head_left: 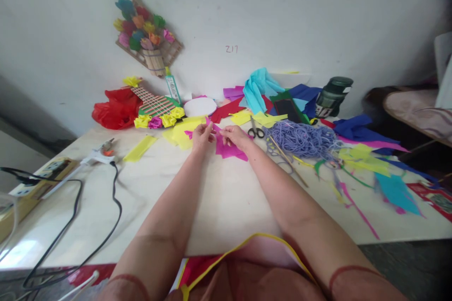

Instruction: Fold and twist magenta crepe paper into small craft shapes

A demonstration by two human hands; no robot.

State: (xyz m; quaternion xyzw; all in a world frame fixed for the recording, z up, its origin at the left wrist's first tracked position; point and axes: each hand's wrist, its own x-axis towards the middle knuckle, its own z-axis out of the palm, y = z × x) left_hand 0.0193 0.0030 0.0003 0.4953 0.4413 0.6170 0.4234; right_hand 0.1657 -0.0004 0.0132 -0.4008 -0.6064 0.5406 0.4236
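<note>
Both hands meet over the middle of the table, at a magenta piece of crepe paper (231, 150). My left hand (202, 137) is closed, pinching a part of the magenta paper at its fingertips. My right hand (235, 137) pinches the same paper from the other side, fingers bent. The paper's lower part spreads out below my right hand. Yellow paper sheets (180, 131) lie just left of and behind my left hand. Black-handled scissors (255, 131) rest right beside my right hand.
A purple yarn heap (303, 138) and wooden stick (289, 162) lie right. Behind stand a dark jar (333, 98), a glue bottle (172, 87) and a stick craft with paper flowers (155, 103). At left are a glue gun (100, 155), its black cord (118, 207) and a power strip (52, 171).
</note>
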